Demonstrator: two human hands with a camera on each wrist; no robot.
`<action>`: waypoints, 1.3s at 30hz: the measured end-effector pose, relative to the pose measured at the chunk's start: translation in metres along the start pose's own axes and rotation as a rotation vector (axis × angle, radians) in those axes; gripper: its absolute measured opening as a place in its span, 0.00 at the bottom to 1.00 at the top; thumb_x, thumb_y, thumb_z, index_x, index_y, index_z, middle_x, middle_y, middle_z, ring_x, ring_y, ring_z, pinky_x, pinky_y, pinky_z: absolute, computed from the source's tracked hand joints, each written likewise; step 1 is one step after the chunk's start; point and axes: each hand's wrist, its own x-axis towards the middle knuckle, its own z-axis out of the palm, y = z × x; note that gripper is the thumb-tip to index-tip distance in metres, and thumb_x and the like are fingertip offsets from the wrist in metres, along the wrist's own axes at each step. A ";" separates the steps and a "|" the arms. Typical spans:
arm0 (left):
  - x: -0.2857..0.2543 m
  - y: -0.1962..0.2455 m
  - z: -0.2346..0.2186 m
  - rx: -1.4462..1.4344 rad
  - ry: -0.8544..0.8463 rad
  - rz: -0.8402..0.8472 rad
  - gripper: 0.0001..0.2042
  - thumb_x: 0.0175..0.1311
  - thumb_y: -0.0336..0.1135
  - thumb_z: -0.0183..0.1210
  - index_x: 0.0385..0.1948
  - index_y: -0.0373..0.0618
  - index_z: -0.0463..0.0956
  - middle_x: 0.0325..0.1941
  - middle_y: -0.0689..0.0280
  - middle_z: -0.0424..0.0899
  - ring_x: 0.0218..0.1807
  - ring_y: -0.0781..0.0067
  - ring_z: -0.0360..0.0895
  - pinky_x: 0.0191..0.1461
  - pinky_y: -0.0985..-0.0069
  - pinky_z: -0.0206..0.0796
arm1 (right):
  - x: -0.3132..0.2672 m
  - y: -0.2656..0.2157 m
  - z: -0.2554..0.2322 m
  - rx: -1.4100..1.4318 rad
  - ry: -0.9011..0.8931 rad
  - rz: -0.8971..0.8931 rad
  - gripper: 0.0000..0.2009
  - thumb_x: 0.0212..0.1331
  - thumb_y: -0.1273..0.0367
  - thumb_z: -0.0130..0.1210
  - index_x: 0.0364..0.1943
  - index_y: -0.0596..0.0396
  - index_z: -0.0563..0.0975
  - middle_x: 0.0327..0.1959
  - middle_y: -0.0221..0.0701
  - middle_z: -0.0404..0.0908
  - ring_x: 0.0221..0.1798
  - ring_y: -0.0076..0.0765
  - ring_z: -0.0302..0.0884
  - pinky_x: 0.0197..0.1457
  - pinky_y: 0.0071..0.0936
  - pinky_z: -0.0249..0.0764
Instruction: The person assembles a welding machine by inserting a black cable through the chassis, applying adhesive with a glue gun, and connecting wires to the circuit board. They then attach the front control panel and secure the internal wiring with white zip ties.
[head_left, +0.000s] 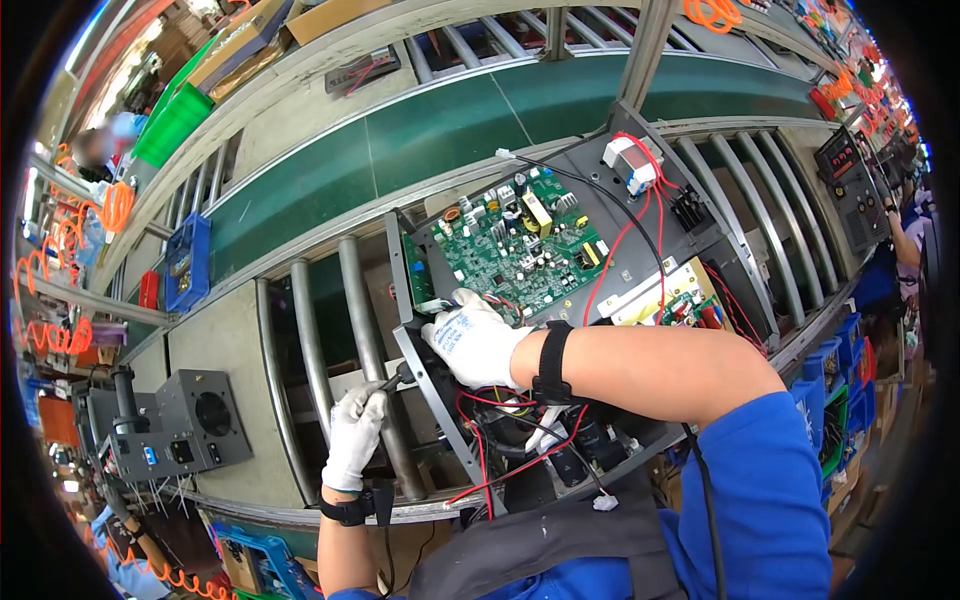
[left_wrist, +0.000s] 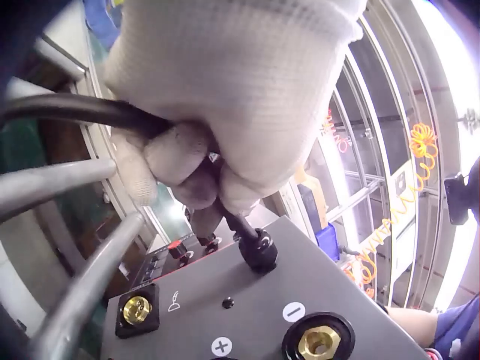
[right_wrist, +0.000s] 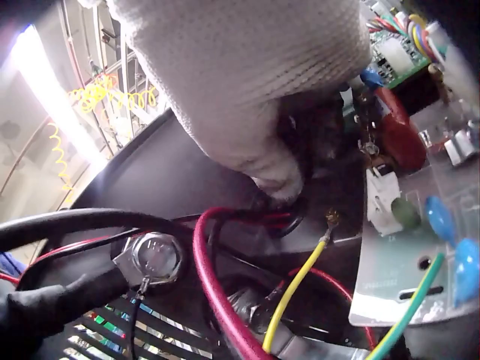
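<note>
Left hand (head_left: 355,435), gloved: 1 item held, a black cable (left_wrist: 82,109), fingers curled round it just outside the cable gland (left_wrist: 259,251).
Right hand (head_left: 475,345), gloved: inside the metal housing (head_left: 440,400), behind the end panel (left_wrist: 255,300); fingertips partly hidden, so whether they grip anything cannot be told.

Handling notes, by judgement: keep the cable in line with the gland and feed or draw it in short, even strokes, so the sheath does not kink at the collar. The inside fingers would do best to steer close to the panel, clear of the board parts and loose leads.

Position: the cable meets the gland just beyond the left fingertips and trails back past that hand. The 2 hands lie on opposite sides of the panel.

Nearby, outer face: 2 brass fittings (left_wrist: 319,343), marks "+" and "−".
Nearby, inner side: 1 thick red cable (right_wrist: 214,292) below the right fingers; 1 yellow wire (right_wrist: 311,261) with a metal end.
Farther out: green circuit board (head_left: 485,260) beyond the right hand; 1 white-sided component (head_left: 630,160) at the housing's far end; metal rollers (head_left: 310,350) beneath and beside the housing.
</note>
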 end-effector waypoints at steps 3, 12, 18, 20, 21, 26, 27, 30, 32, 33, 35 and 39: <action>-0.001 -0.002 0.002 -0.144 -0.056 -0.040 0.10 0.68 0.33 0.53 0.44 0.39 0.78 0.23 0.78 0.70 0.24 0.89 0.64 0.27 0.87 0.56 | 0.000 0.000 0.003 0.020 0.025 0.010 0.17 0.46 0.71 0.55 0.43 0.56 0.76 0.37 0.41 0.81 0.47 0.46 0.79 0.65 0.47 0.57; -0.008 0.004 0.004 -0.125 -0.086 -0.094 0.10 0.69 0.35 0.53 0.44 0.40 0.77 0.23 0.80 0.68 0.23 0.91 0.62 0.24 0.88 0.53 | 0.002 -0.002 -0.004 -0.034 -0.007 0.057 0.16 0.50 0.66 0.54 0.44 0.55 0.77 0.39 0.38 0.84 0.44 0.43 0.81 0.59 0.46 0.61; -0.013 0.006 0.005 -0.224 -0.062 -0.095 0.11 0.68 0.35 0.55 0.44 0.38 0.77 0.24 0.80 0.70 0.25 0.91 0.63 0.26 0.88 0.56 | 0.002 0.013 0.020 -0.051 0.092 -0.092 0.14 0.51 0.66 0.55 0.43 0.54 0.77 0.39 0.36 0.84 0.43 0.42 0.82 0.56 0.45 0.62; -0.009 0.006 0.001 -0.215 -0.046 -0.076 0.11 0.68 0.35 0.55 0.44 0.38 0.77 0.24 0.79 0.71 0.25 0.90 0.64 0.27 0.88 0.57 | 0.004 0.008 0.009 -0.065 0.028 -0.057 0.15 0.51 0.66 0.55 0.44 0.54 0.77 0.39 0.36 0.84 0.44 0.42 0.82 0.58 0.46 0.61; -0.005 0.007 -0.004 -0.195 -0.057 -0.063 0.11 0.67 0.34 0.56 0.44 0.38 0.78 0.24 0.79 0.72 0.26 0.90 0.64 0.28 0.88 0.57 | 0.004 0.005 0.004 -0.073 -0.039 -0.018 0.15 0.51 0.66 0.56 0.44 0.54 0.76 0.40 0.36 0.84 0.45 0.42 0.82 0.59 0.47 0.60; 0.002 0.009 -0.008 0.001 -0.024 0.073 0.10 0.64 0.30 0.58 0.44 0.37 0.79 0.28 0.74 0.76 0.28 0.87 0.69 0.33 0.86 0.62 | 0.008 0.004 0.000 -0.045 -0.096 -0.007 0.17 0.49 0.68 0.56 0.46 0.55 0.75 0.40 0.37 0.84 0.47 0.44 0.81 0.63 0.49 0.59; -0.003 0.016 -0.008 -0.019 -0.030 0.027 0.10 0.62 0.30 0.59 0.44 0.37 0.80 0.32 0.70 0.79 0.32 0.84 0.72 0.38 0.84 0.65 | 0.008 0.003 -0.001 -0.050 -0.097 -0.003 0.18 0.48 0.69 0.56 0.47 0.55 0.75 0.41 0.37 0.83 0.48 0.45 0.81 0.65 0.50 0.58; 0.004 0.003 -0.008 0.156 0.010 0.229 0.10 0.61 0.29 0.59 0.42 0.37 0.81 0.33 0.68 0.80 0.36 0.81 0.73 0.43 0.81 0.66 | 0.002 0.003 -0.007 0.008 -0.072 -0.024 0.19 0.47 0.71 0.56 0.47 0.56 0.75 0.42 0.39 0.82 0.48 0.46 0.81 0.66 0.52 0.57; 0.007 -0.006 -0.007 0.072 0.000 0.155 0.10 0.61 0.28 0.59 0.42 0.37 0.81 0.34 0.68 0.80 0.37 0.80 0.74 0.44 0.81 0.66 | -0.001 0.004 -0.001 -0.011 -0.013 -0.049 0.18 0.45 0.73 0.53 0.46 0.56 0.74 0.33 0.38 0.80 0.42 0.46 0.79 0.60 0.50 0.57; 0.009 -0.008 -0.006 -0.009 -0.007 0.084 0.10 0.61 0.28 0.58 0.42 0.36 0.81 0.34 0.67 0.81 0.38 0.79 0.74 0.45 0.80 0.66 | -0.001 0.004 -0.001 0.019 0.008 -0.054 0.18 0.46 0.73 0.53 0.45 0.56 0.75 0.33 0.38 0.80 0.43 0.46 0.79 0.61 0.50 0.56; 0.009 -0.002 -0.006 -0.043 -0.026 0.049 0.09 0.62 0.28 0.58 0.42 0.38 0.81 0.30 0.71 0.78 0.32 0.84 0.71 0.37 0.83 0.64 | -0.004 0.004 0.002 0.063 0.063 -0.050 0.16 0.47 0.72 0.53 0.44 0.54 0.77 0.34 0.38 0.80 0.45 0.44 0.79 0.64 0.51 0.54; 0.006 0.001 -0.005 -0.034 -0.016 0.019 0.08 0.64 0.29 0.57 0.42 0.39 0.81 0.27 0.76 0.74 0.26 0.89 0.66 0.29 0.86 0.59 | -0.005 0.002 0.000 0.044 0.059 -0.054 0.15 0.47 0.70 0.53 0.42 0.53 0.78 0.34 0.37 0.81 0.45 0.43 0.79 0.65 0.51 0.54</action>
